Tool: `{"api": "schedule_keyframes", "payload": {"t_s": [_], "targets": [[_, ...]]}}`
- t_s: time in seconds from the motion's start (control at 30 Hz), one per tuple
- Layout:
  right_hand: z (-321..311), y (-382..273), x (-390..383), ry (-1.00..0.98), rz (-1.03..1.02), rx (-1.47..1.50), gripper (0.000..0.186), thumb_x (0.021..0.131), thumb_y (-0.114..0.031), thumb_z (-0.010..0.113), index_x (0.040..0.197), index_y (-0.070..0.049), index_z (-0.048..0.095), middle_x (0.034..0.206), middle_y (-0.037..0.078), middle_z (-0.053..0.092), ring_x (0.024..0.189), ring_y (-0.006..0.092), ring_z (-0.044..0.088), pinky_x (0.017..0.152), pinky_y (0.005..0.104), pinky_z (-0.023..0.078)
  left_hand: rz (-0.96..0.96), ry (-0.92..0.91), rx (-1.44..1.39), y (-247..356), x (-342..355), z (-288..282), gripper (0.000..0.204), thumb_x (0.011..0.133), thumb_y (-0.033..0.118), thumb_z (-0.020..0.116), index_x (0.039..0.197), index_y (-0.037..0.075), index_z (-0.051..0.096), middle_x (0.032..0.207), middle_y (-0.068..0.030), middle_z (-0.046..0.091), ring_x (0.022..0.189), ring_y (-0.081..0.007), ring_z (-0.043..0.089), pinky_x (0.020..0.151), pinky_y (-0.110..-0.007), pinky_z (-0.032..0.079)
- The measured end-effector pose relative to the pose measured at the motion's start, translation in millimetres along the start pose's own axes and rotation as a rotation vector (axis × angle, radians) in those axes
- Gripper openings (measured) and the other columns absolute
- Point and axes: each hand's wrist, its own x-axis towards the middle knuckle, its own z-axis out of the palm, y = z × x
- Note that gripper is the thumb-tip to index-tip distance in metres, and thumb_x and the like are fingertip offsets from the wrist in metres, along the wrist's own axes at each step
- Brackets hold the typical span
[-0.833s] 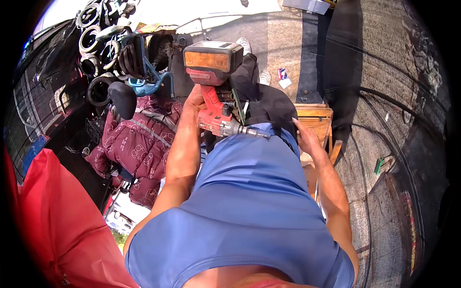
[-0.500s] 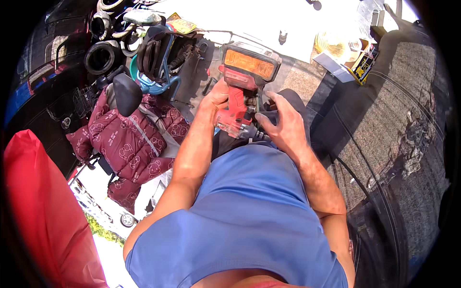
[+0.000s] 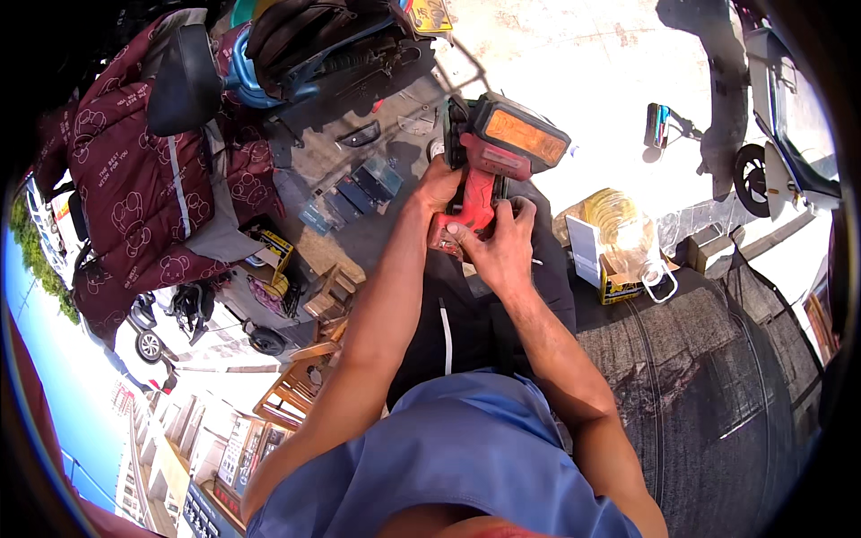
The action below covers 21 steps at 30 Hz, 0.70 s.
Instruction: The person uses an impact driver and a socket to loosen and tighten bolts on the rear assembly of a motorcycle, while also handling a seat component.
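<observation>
A red and black cordless impact wrench [image 3: 482, 193] is held in front of my lap, its battery end with the orange panel pointing up and away. My left hand [image 3: 439, 190] is closed round its left side, with the fingers partly hidden behind it. My right hand [image 3: 504, 249] grips the lower right part of the tool, the thumb pressed on the red housing and the fingers bent over its right edge. The nose of the wrench is hidden by my right hand.
A maroon padded scooter cover [image 3: 134, 170] and a dark mirror [image 3: 184, 81] stand at left. Beyond them is a blue-framed scooter [image 3: 247, 67]. Dark flat boxes [image 3: 359, 193] lie on the ground. At right, a carton [image 3: 619, 285] with coiled yellow hose [image 3: 614, 224] borders a grey mat [image 3: 700, 377].
My right hand has gone from spread fingers beside the wrench to gripping it. The view has swung, so the scooter cover sits farther up and left and the carton lower.
</observation>
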Motion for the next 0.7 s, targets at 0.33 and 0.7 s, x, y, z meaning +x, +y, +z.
{"api": "schedule_keyframes", "payload": {"t_s": [0.33,0.7], "targets": [[122,144,185,-0.304,0.511,1.003,0.015,0.093,-0.016,0.055,0.102,-0.004,0.057,0.093,0.006,0.061,0.075,0.0167,0.060,0.067,0.0324,0.052,-0.084,0.097,0.148,-106,169,-152,0.045,0.078,0.030,0.087,0.109,0.001,0.074,0.102,-0.0114,0.075,0.086,-0.0183,0.071,0.079,-0.035,0.057],[179,143,350,-0.215,0.163,1.388,0.028,0.100,-0.033,0.051,0.102,-0.005,0.057,0.095,0.011,0.063,0.090,0.0264,0.063,0.087,0.0437,0.055,0.015,0.436,0.943,-258,430,-247,0.090,0.065,0.071,0.081,0.124,0.005,0.067,0.120,-0.0197,0.070,0.109,-0.0329,0.068,0.093,-0.041,0.053]]}}
